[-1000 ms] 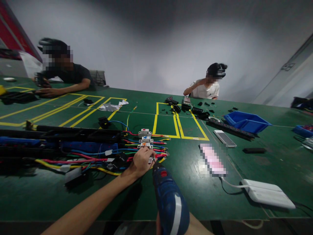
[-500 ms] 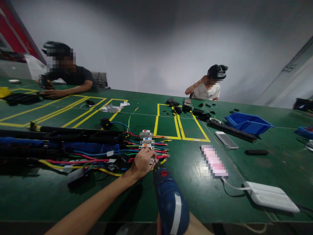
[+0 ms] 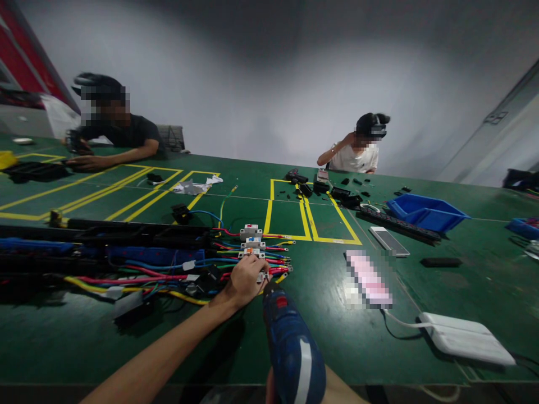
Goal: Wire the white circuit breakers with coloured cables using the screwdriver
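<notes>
My left hand (image 3: 245, 279) is closed around a small white circuit breaker (image 3: 261, 277), mostly hidden by the fingers. Red wires with metal lugs (image 3: 280, 270) stick out to its right. My right hand (image 3: 270, 386), largely hidden at the bottom edge, grips a blue power drill (image 3: 290, 336). The drill's tip points at the breaker's near end, close to my left fingertips; whether it touches a screw I cannot make out. Behind my left hand sit more breakers, one with an orange switch (image 3: 250, 252), one with a blue switch (image 3: 252, 242), one with a red switch (image 3: 251, 230).
Black and blue rail assemblies (image 3: 155, 253) with bundled wires lie at left. To the right are a pink-screened phone (image 3: 368, 279), a white power bank (image 3: 467, 338), a grey-white device (image 3: 389, 241) and a blue bin (image 3: 427, 212). Two people (image 3: 135, 134) sit across the green table (image 3: 236, 359).
The view has shifted very slightly. My left hand stays on the breaker and the drill remains at its near end, almost unmoved.
</notes>
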The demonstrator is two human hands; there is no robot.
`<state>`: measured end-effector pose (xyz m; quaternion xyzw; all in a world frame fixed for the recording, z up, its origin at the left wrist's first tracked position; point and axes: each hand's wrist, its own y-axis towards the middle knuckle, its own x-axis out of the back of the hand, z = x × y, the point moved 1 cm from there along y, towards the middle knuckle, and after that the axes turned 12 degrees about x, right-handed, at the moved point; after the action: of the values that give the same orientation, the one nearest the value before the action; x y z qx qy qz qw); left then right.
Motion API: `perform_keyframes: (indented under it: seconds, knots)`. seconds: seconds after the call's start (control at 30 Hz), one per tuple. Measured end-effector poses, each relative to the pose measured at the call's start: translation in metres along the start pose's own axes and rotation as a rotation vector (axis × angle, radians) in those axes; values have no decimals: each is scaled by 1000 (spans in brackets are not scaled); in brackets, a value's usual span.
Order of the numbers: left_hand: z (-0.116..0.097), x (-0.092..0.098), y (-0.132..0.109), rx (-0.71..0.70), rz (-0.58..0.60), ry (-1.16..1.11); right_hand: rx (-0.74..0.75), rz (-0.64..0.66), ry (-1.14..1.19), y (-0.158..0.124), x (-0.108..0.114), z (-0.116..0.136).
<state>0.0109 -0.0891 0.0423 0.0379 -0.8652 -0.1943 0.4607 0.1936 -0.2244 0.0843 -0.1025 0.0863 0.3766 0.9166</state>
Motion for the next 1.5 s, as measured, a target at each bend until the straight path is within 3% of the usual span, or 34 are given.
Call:
perform_keyframes:
  seconds: [0.3, 0.5, 0.63, 0.8, 1.13, 1.27, 1.43, 1.5]
  knots:
    - [3, -3, 0, -13, -10, -1, -40, -13, 205, -3, -3, 17]
    - [5, -4, 1, -20, -1, 0, -118, -44, 183, -6, 1, 29]
    - [5, -2, 1, 29, 28, -10, -166, -38, 198, -8, -2, 57]
    - [5, 0, 2, 9, 46, -4, -258, -137, 199, -21, 1, 105]
    - [7, 5, 1, -14, 19, 50, 190, 134, 203, -26, 31, 136]
    - [5, 11, 1, -84, -5, 42, 293, 72, 106, -16, 43, 146]
    - [-3, 14, 3, -283, 52, 129, 438, -102, -154, -5, 59, 159]
    - [-6, 14, 2, -316, 22, 203, 477, -197, -192, 1, 64, 162]
